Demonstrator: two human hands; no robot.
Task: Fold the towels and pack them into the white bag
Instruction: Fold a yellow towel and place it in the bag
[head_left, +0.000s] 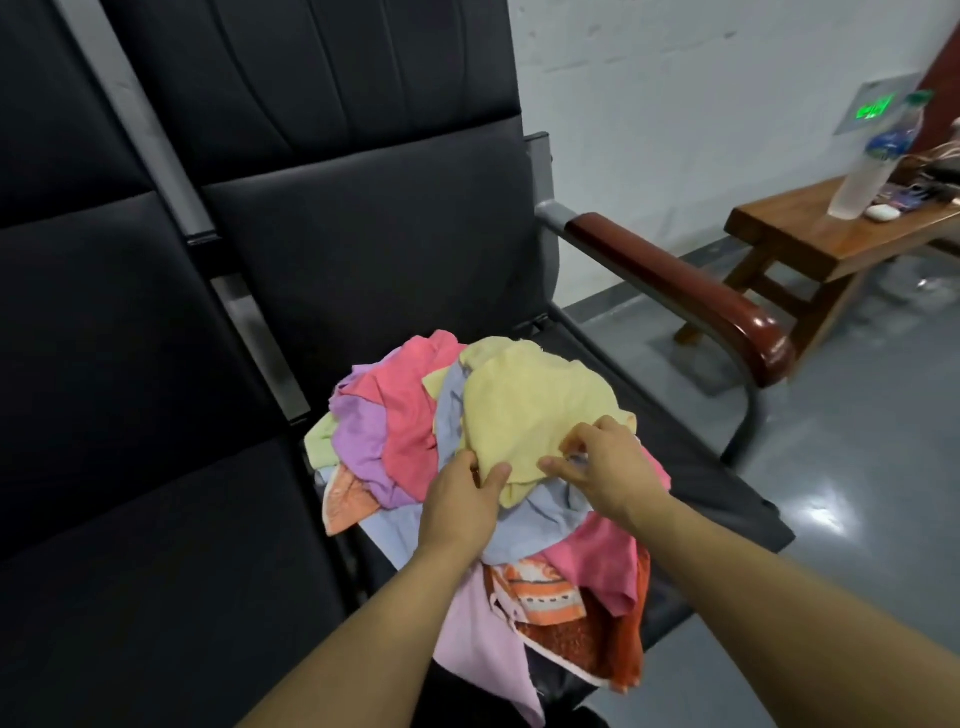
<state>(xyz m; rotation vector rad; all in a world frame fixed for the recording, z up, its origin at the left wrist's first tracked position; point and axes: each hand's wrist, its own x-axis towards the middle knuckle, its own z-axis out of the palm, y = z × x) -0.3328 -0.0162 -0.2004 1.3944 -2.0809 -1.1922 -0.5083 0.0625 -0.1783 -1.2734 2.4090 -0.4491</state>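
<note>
Two bare forearms reach up from the bottom of the frame to a crumpled pile of towels (467, 493) heaped at centre on the seat of a black padded chair (363, 234). The soft, wrinkled cloths are pink, lilac, pale blue, pale yellow and an orange terry one with a patterned band at lower centre. The left hand (460, 506) pinches the near edge of the yellow towel (530, 410) on top between thumb and fingers. The right hand (602, 467), fingers curled, pinches the same edge just beside it. A glossy reddish wooden armrest (691, 291) curves at right; at upper right a wooden desk (810, 239) carries a clear plastic bottle (872, 161). No white bag is in view.
</note>
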